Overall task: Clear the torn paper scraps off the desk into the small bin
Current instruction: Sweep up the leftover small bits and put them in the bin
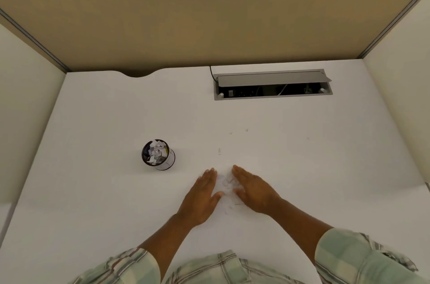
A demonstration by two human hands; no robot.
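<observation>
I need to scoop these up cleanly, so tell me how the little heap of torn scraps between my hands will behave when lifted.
The scraps look tiny and thin, so they are probably very light and floppy, and apt to scatter. The left hand and right hand flank them with gaps, so some may slip out. The small bin already looks heaped, so added pieces might spill over.

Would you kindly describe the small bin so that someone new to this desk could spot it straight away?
Start from the white desk inside the beige cubicle walls. Left of the middle, and ahead and to the left of the left hand, stands the small bin. It is a round black mesh cup stuffed with crumpled white paper, the only upright thing on the desk.
</observation>
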